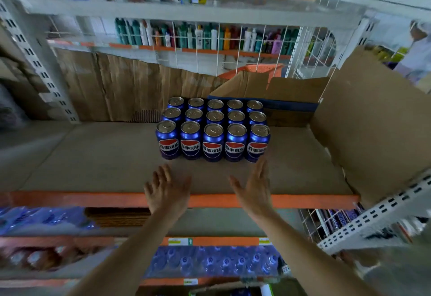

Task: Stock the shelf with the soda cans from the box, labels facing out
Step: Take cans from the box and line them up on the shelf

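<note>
The left hand [166, 192] is stretched forward over the front edge of the shelf with its fingers straight and spread, and it holds nothing. The right hand [253, 189] is beside it in the same manner, palm turned a little inward, fingers straight, also holding nothing. Both hands are near the cans but do not touch them; the fingertips of the right hand come just below the front right can.

Just beyond the hands stand the blue aluminium soda cans [212, 130], cylinders with shiny silver tops and pull tabs. They form a tight block of three rows with five cans in each row. The front row shows the red, white and blue round labels with white Chinese letters, facing out.

The cans stand on a flat sheet of brown cardboard that covers the shelf board [93, 155], whose front rail [81, 199] is orange metal. Behind the cans on the right is an open brown cardboard box with a blue band [289, 99], its flaps standing up. More corrugated cardboard [121, 90] lines the back of the shelf. The grey perforated steel uprights [37, 62] hold the frame. Above, behind a white wire grid [233, 39], are many plastic bottles [205, 37] of different colours. On the lower shelf lie blue wrapped packs of bottles [214, 262].
</note>
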